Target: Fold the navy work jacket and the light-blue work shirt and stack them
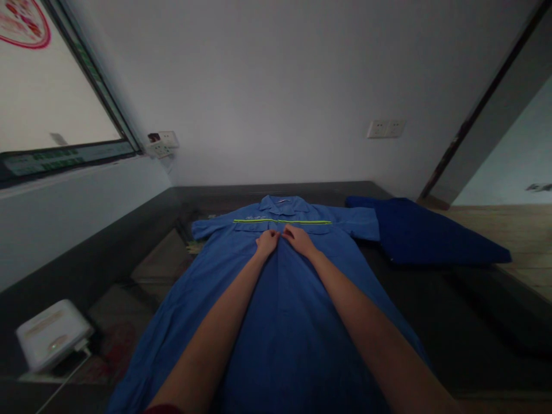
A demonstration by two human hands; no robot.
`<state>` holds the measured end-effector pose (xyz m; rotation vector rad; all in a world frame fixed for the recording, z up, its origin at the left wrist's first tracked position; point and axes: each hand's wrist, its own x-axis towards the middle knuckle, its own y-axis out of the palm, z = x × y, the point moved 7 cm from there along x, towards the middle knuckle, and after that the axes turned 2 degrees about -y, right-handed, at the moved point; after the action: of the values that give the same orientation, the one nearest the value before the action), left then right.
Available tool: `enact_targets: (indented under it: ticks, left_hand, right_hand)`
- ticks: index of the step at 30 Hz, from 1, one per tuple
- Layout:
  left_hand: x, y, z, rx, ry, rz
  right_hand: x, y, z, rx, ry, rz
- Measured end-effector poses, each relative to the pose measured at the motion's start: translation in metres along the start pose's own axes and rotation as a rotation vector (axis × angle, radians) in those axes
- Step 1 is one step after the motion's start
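A blue short-sleeved work shirt (pixel 284 299) with a yellow-green reflective stripe across the chest lies flat on a dark table (pixel 431 287), collar at the far end. My left hand (pixel 267 242) and my right hand (pixel 299 239) rest side by side on the shirt's front placket just below the stripe. Both hands have their fingers curled and pinched together on the fabric at the centre line. My forearms stretch out over the lower part of the shirt.
A darker blue garment (pixel 422 233) lies on the table's right side. A white box with a cable (pixel 52 333) sits at the near left. Wall sockets (pixel 385 128) and a socket cluster (pixel 161 144) are on the far wall. A window (pixel 47 92) fills the left.
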<state>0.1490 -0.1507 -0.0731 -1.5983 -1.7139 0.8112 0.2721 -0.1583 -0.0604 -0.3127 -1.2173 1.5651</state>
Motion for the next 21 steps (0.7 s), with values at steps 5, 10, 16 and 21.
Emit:
enact_targets:
  ticks: [5, 10, 16, 21]
  left_hand:
    - [-0.004, 0.001, -0.001, 0.005, 0.03, -0.022]
    - [-0.007, 0.002, -0.003, 0.016, 0.071, -0.01]
    - [-0.008, 0.0, -0.002, 0.033, 0.056, 0.009]
    - [-0.006, 0.001, -0.004, 0.047, 0.058, 0.051]
  right_hand:
    - [0.0, 0.0, -0.004, 0.049, 0.026, -0.042]
    - [0.002, 0.002, -0.008, 0.083, 0.042, -0.066]
    - [0.005, 0.005, -0.017, 0.15, 0.068, -0.118]
    - [0.007, 0.009, -0.025, 0.204, 0.081, -0.145]
